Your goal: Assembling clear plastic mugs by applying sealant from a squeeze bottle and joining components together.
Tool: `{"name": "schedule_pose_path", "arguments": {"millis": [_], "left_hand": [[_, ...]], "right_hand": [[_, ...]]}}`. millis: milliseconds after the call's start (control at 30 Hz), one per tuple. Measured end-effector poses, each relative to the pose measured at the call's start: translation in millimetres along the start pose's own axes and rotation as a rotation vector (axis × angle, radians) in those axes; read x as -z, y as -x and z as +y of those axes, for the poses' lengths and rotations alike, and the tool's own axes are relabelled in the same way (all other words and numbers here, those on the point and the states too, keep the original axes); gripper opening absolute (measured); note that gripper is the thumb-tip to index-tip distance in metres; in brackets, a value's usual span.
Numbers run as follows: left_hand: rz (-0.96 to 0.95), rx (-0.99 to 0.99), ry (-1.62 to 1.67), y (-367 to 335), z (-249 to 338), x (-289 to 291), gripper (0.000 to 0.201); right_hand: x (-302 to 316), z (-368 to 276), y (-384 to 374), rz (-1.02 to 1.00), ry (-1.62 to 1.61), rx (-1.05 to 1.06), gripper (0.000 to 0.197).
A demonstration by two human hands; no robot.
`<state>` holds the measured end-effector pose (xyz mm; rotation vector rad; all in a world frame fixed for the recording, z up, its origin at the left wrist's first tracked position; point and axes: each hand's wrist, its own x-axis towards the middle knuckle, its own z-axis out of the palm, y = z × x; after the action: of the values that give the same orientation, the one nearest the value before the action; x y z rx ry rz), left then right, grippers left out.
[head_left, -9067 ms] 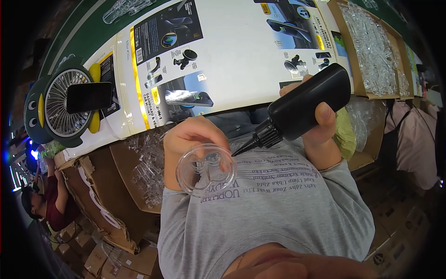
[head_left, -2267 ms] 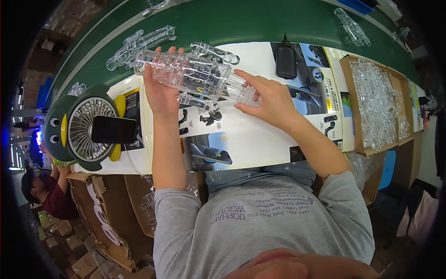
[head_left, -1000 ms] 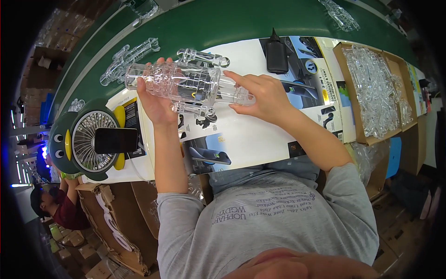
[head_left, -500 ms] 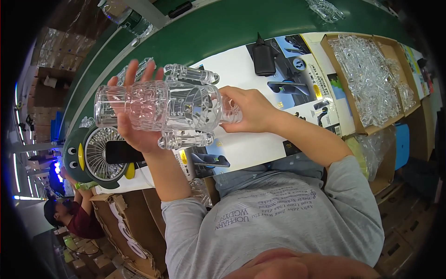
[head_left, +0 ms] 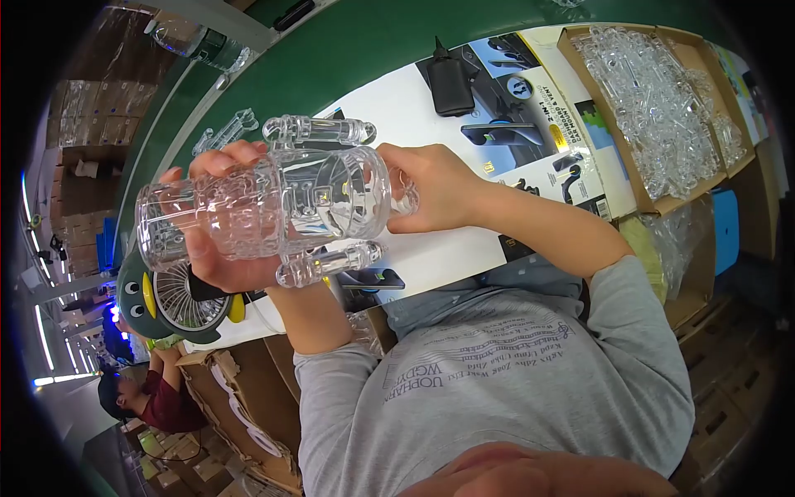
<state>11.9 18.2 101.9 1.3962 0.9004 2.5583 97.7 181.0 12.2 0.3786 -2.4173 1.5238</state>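
A large clear plastic body (head_left: 319, 195), roughly cylindrical with ribbed bands, lies sideways in front of me. My left hand (head_left: 217, 248) cups its left part from below, fingers curled over the far side and thumb on the near side. At its right end my right hand (head_left: 439, 190) pinches a small clear piece (head_left: 405, 197), partly hidden by my fingers. Two clear side tubes flank the body, a far one (head_left: 319, 131) and a near one (head_left: 331, 262). Beyond my left hand, a loose clear plastic part (head_left: 228, 131) rests on the table.
A black nozzle bottle (head_left: 450, 85) lies on the printed cardboard sheet (head_left: 447, 253). At right sits a cardboard box (head_left: 644, 195) filled with clear parts. Left are a penguin-shaped fan (head_left: 184, 319) and, farther, a water bottle (head_left: 199, 44). Another person (head_left: 170, 402) works at far left.
The clear body has moved left and slightly nearer, and my left hand's fingers have curled closer around it. My right hand shifted slightly left with it. The view has tilted a little.
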Motion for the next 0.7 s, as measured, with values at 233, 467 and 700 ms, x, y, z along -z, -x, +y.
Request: {"name": "schedule_pose_path", "arguments": {"millis": [233, 467, 700], "left_hand": [[-0.1, -0.028, 0.05, -1.7, 0.1, -2.5, 0.05], [-0.047, 0.013, 0.057, -1.7, 0.7, 11.3, 0.051], [0.033, 0.045, 0.047, -4.4, -2.4, 20.4, 0.049]], "right_hand": [[4.1, -1.0, 0.4, 0.091, 0.179, 0.099, 0.047], [3.5, -3.9, 1.3, 0.04, 0.144, 0.046, 0.047], [3.3, -8.3, 0.0, 0.019, 0.11, -0.025, 0.045]]}}
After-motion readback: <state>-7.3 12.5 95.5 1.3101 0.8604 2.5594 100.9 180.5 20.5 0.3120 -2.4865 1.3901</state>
